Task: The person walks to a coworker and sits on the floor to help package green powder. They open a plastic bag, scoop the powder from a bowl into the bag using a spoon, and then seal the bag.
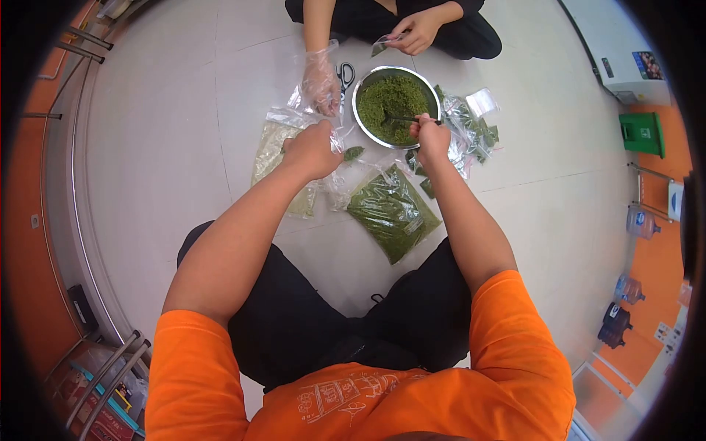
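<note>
My right hand (432, 137) is closed around the dark handle of a spoon (401, 118), whose far end is in the green crumbly stuff (393, 92) inside a steel bowl (358, 121). My left hand (315, 151) is curled with its back toward me, among thin clear plastic; its fingertips and what they hold are hidden. Beside it lies a small green packet (354, 153). Under and left of that hand is a clear bag of pale contents (269, 151). A large clear bag of green stuff (393, 213) lies on the floor between my arms.
Opposite sits another person, one plastic-gloved hand (321, 81) near my left hand, the other hand (418, 31) holding a small bag (382, 45). Scissors (346, 74) lie left of the bowl. Small filled packets (478, 132) and a stack of clear bags (482, 103) lie right of it.
</note>
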Motion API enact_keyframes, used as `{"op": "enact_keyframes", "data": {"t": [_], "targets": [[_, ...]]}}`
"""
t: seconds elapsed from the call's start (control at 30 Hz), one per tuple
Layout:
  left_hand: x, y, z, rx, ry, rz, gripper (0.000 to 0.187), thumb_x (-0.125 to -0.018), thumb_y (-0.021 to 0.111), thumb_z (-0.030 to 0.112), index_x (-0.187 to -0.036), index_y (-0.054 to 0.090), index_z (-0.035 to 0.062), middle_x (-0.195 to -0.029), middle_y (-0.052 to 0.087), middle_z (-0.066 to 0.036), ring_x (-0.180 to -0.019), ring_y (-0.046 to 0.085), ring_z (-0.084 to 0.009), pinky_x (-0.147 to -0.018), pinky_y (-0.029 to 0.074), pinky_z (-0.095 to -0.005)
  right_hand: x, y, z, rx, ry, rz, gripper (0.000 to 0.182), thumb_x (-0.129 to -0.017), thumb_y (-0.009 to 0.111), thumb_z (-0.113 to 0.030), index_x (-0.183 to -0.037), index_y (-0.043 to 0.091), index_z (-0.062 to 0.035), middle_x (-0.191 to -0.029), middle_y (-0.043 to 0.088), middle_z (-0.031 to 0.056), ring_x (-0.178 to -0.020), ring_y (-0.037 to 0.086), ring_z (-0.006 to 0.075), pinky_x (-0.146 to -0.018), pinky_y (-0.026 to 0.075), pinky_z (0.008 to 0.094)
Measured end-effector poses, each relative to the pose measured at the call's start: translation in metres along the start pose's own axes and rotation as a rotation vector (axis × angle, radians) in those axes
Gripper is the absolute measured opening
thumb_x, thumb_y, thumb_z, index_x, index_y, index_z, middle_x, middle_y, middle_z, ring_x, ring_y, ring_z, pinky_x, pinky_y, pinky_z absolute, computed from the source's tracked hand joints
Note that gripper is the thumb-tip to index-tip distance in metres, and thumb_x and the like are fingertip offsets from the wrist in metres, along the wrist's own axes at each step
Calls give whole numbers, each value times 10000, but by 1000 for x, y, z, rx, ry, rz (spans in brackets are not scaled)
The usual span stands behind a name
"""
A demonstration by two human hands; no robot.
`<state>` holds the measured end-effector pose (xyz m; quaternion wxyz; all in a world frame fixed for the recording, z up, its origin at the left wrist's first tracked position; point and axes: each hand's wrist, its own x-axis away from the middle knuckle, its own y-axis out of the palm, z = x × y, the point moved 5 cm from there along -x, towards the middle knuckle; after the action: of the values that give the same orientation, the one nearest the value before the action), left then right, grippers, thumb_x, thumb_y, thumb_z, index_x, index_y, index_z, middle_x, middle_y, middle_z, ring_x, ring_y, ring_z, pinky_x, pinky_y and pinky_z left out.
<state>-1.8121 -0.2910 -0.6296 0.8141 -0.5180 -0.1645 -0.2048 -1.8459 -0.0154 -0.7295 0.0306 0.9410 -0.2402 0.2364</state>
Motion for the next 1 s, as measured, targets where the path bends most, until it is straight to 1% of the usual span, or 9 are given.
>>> {"op": "enact_keyframes", "data": {"t": [0.07, 0.1, 0.27, 0.33, 0.37, 0.47, 0.57, 0.73, 1.0], "targets": [[-1, -2, 4, -11, -21, -28, 528, -816, 702, 294, -1259, 518, 73, -1263, 597, -124, -1203, 568, -291, -979, 382, -544, -7, -9, 6, -194, 123, 6, 220, -987, 530, -126, -946, 637, 61, -771, 626, 97, -621, 598, 143, -561, 509, 241], [-3, -2, 5, -1, -14, -20, 527, -813, 703, 291, -1258, 521, 73, -1265, 596, -124, -1202, 568, -291, -981, 382, -540, -10, -13, 11, -247, 162, 9, 209, -1000, 519, -119, -978, 602, 72, -831, 613, 115, -631, 601, 157, -562, 534, 228], [-16, 3, 10, 59, 12, 17, 519, -794, 715, 273, -1237, 537, 68, -1264, 594, -123, -1196, 568, -288, -977, 389, -509, -34, -38, 35, -542, 349, -39, 195, -1016, 475, -88, -1078, 528, 89, -990, 589, 181, -773, 612, 201, -647, 568, 254], [-24, 9, 12, 79, 58, 96, 477, -779, 731, 296, -1174, 565, 87, -1142, 635, -112, -1096, 609, -294, -926, 433, -482, -37, -46, 37, -607, 413, -74, 196, -1016, 467, -79, -1101, 519, 90, -1014, 581, 195, -802, 607, 211, -671, 569, 260], [-27, 9, 13, 89, 81, 136, 456, -772, 739, 307, -1143, 579, 96, -1081, 655, -107, -1045, 629, -296, -900, 455, -469, -38, -49, 36, -628, 416, -77, 199, -1016, 465, -77, -1107, 517, 92, -1013, 581, 199, -803, 607, 214, -674, 569, 262], [-39, 11, 17, 182, 109, 184, 416, -761, 750, 296, -1098, 596, 107, -1008, 671, -83, -986, 649, -268, -874, 482, -411, -40, -58, 30, -686, 411, -81, 210, -1017, 454, -72, -1125, 512, 99, -1010, 581, 209, -810, 606, 221, -685, 567, 266], [-52, 11, 26, 299, 180, 236, 379, -758, 757, 273, -1068, 605, 117, -989, 677, -66, -963, 657, -241, -857, 499, -380, -37, -66, 18, -731, 388, -103, 222, -1021, 441, -71, -1135, 514, 105, -1009, 584, 213, -818, 606, 222, -695, 565, 267], [-80, 18, 42, 362, 159, 268, 348, -765, 757, 247, -1056, 614, 120, -971, 691, -59, -947, 665, -226, -852, 504, -361, -18, -77, -31, -760, 330, -177, 241, -1027, 439, -83, -1144, 515, 114, -1011, 591, 205, -823, 609, 211, -709, 562, 261], [-113, 35, 85, 400, 202, 231, 404, -757, 772, 245, -1102, 626, 93, -969, 698, -64, -929, 672, -233, -835, 514, -352, 14, -90, -74, -571, 173, -260, 273, -1032, 489, -152, -1118, 551, 100, -967, 615, 147, -816, 624, 158, -707, 556, 223]]}}
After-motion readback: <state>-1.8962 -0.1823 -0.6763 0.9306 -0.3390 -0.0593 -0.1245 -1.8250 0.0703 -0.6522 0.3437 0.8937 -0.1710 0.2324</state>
